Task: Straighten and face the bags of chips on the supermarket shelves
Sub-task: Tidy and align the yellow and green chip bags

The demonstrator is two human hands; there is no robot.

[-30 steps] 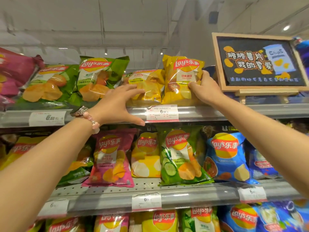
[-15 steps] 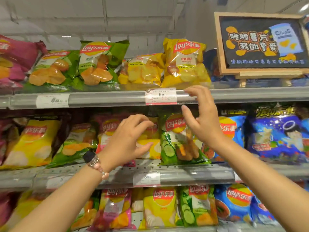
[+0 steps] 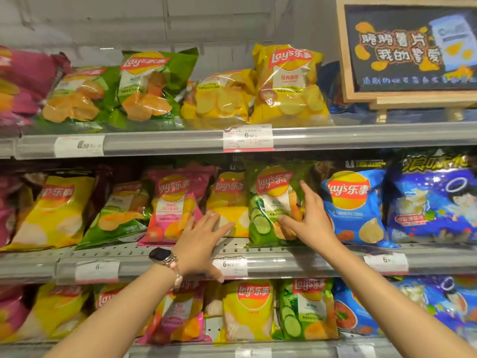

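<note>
STEP: face green cucumber bag [image 3: 273, 202] on middle shelf [image 3: 296, 262] | RIGHT: right hand [image 3: 313, 220] spread flat against bag's right edge, unclosed | LEFT: left hand [image 3: 204, 239] open, reaching yellow bag [image 3: 229, 202] | METHOD: square bag upright, logo forward, flush with blue bag [image 3: 353, 205].

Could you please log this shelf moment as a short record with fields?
setting: supermarket chip shelves, three tiers in view
left hand: open, fingers spread on the yellow bag, middle shelf
right hand: open, on the right side of the green cucumber bag
wrist: watch on left arm
top shelf: green and yellow bags, chalkboard sign at right
price tag: reads 6.50
</note>
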